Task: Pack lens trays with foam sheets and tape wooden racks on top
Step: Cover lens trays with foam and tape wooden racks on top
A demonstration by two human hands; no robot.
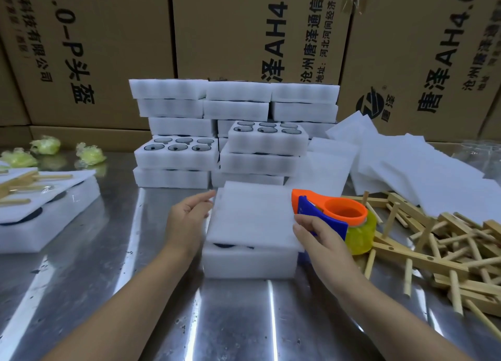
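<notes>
Nearest the camera, a steel table (244,320) is crossed by two bare forearms. A white foam sheet (252,217) is laid, slightly askew, on a foam lens tray (249,263) at mid-table. Its left edge is touched by the straight fingertips of the left hand (187,222), which holds nothing. Its right edge is pinched between thumb and curled fingers of the right hand (318,238). An orange-and-blue tape dispenser (339,214) sits just behind that hand; contact cannot be told. Wooden racks (439,252) are heaped at the right, loose foam sheets (406,170) beyond them. Stacked lens trays (233,132) are seen further off, before cardboard cartons (103,48).
</notes>
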